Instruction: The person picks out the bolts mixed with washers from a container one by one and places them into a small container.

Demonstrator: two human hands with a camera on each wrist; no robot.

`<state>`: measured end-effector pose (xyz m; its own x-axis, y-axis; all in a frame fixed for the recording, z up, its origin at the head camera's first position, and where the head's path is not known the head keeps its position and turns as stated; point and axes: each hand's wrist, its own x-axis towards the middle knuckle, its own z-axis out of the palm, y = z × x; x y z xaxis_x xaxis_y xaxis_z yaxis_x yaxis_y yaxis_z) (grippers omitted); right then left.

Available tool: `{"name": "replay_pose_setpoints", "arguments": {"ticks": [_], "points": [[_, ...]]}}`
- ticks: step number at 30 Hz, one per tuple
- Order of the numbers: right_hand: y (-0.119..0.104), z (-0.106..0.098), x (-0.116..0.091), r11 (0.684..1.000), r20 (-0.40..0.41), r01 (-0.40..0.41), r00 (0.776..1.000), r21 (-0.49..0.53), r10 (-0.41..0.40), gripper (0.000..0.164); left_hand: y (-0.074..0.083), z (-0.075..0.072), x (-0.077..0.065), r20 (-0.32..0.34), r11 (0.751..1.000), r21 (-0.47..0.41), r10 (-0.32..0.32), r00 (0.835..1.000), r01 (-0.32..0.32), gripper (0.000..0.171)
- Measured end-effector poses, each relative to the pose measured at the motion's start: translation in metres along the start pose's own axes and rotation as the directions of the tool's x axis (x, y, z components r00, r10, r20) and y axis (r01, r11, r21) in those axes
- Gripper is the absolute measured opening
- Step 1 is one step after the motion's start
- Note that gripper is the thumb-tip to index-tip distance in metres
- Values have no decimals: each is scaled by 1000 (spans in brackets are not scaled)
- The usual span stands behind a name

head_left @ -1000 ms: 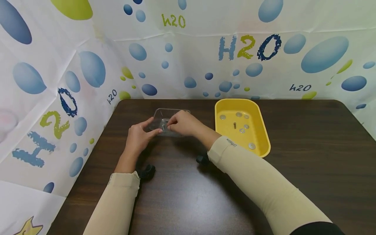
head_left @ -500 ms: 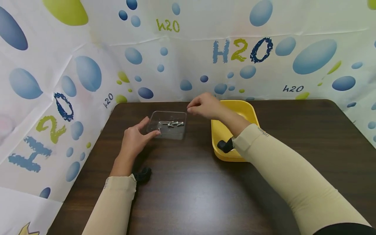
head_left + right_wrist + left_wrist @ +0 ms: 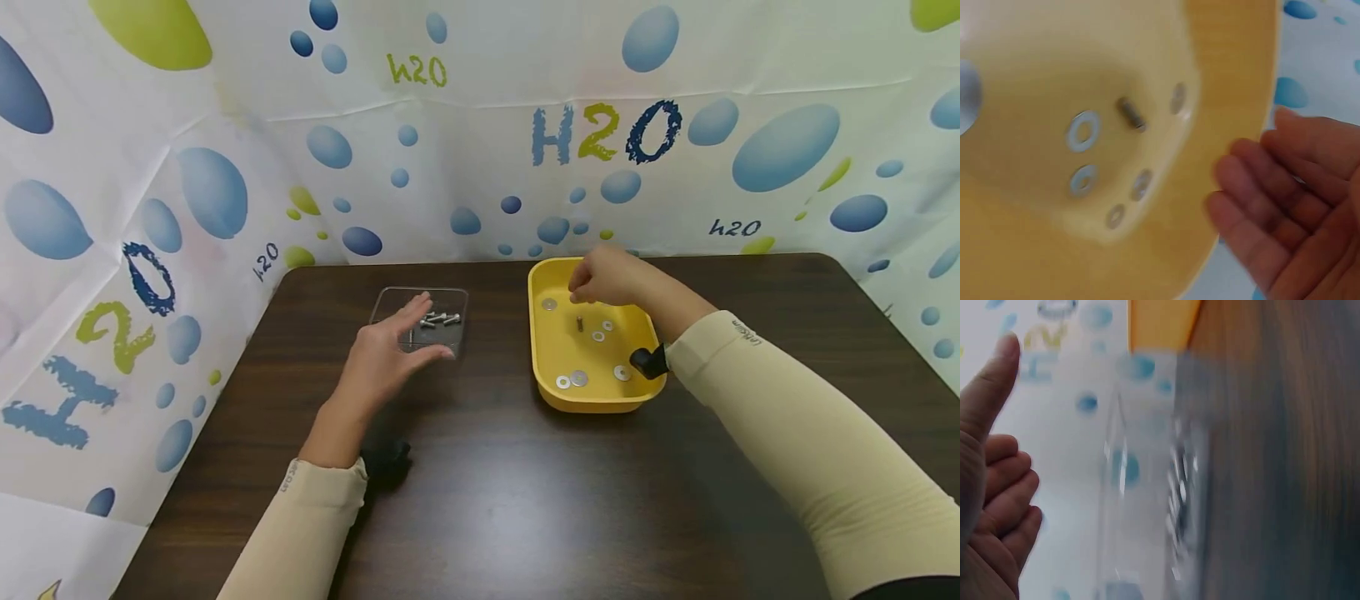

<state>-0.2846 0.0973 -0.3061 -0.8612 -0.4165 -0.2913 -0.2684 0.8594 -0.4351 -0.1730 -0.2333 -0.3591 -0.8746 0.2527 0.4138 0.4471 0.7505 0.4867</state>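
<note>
My left hand (image 3: 386, 358) hovers at the near left of a clear plastic box (image 3: 462, 329), fingers and thumb spread wide with nothing between them. Several silver bolts (image 3: 438, 319) lie in that box; the left wrist view shows them blurred. Over the far right part of a yellow tray (image 3: 551, 354) is my right hand (image 3: 618, 277). Its fingers (image 3: 1247, 181) bend loosely and hold nothing visible in the right wrist view. On the tray's floor lie one short bolt (image 3: 1130, 115) and several flat washers (image 3: 1083, 131), the bolt near the middle.
A dark wooden table (image 3: 487, 483) carries both containers, the box left and the tray right of it. A white sheet with blue and green drops (image 3: 465, 221) rises behind the far edge and along the left side.
My right hand has gone from inside the clear box across to the yellow tray. My left hand has let go of the box's edge and shifted right, its fingers opened wider.
</note>
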Motion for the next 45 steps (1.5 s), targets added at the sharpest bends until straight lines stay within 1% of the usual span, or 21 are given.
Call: {"name": "replay_pose_setpoints", "arguments": {"ticks": [2, 4, 6, 8, 11, 12, 16, 19, 24, 27, 29, 33, 38, 45], "points": [[5, 4, 2, 999, 47, -16, 999, -39, 18, 30, 15, 7, 0, 44, 999, -4, 43, 998, -43, 77], [9, 8, 4, 997, 83, -16, 996, -76, 22, 31, 31, 14, -1, 99, 998, -16, 67, 993, -66, 76], [10, 11, 6, 994, 103, -16, 994, -113, 28, 32, 45, 21, -1, 149, 996, -33, 82, 985, -78, 74], [11, 14, 9, 989, 113, -14, 993, -146, 31, 31, 55, 29, -2, 185, 996, -34, 92, 978, -88, 73], [10, 18, 11, 983, 118, -7, 993, -186, 29, 29, 66, 41, -3, 237, 995, -9, 99, 966, -100, 72], [10, 20, 12, 982, 119, -8, 992, -190, 32, 26, 68, 44, -3, 254, 995, -1, 96, 962, -99, 72], [12, 25, 14, 986, 117, -40, 991, -163, 59, 15, 77, 57, -2, 313, 995, 31, 79, 946, -93, 74], [14, 28, 15, 987, 126, -54, 989, -150, 73, 9, 82, 63, -2, 340, 994, 24, 89, 936, -103, 75], [15, 33, 15, 985, 104, -78, 990, -155, 95, 15, 88, 69, -1, 361, 988, 31, 127, 924, -148, 72], [13, 35, 15, 982, 81, -95, 991, -162, 109, 23, 89, 71, -1, 358, 984, 45, 146, 922, -173, 69], [11, 36, 15, 980, 77, -97, 991, -172, 111, 25, 89, 72, -2, 353, 981, 47, 160, 922, -188, 67], [9, 36, 16, 977, 78, -93, 991, -190, 109, 22, 87, 74, -2, 331, 978, 38, 179, 927, -203, 65], [9, 37, 17, 980, 76, -97, 991, -174, 112, 26, 85, 75, -2, 301, 976, 39, 191, 934, -212, 62], [10, 39, 20, 982, 74, -52, 995, -181, 66, 21, 83, 77, -2, 270, 973, 59, 200, 942, -224, 59]]}}
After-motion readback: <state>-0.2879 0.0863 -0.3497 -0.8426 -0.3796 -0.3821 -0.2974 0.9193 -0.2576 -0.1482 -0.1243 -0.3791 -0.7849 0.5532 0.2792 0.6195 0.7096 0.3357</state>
